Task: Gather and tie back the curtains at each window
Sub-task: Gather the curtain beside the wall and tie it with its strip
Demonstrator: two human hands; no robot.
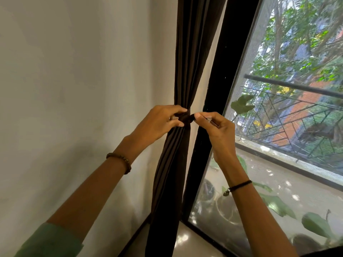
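A dark brown curtain [189, 58] hangs gathered into a narrow bundle beside the black window frame [222, 75]. At mid-height a dark tie-back band [186, 118] cinches it. My left hand [159, 123] pinches the band's left side against the bundle. My right hand [215, 130] pinches the band's right end just beside the frame. Below the band the curtain falls in folds to the floor.
A plain white wall [74, 89] fills the left. Right of the frame is a large screened window [297, 127] with a balcony railing, trees and potted plants [315, 223] outside. A pale glossy floor [185, 240] shows at the bottom.
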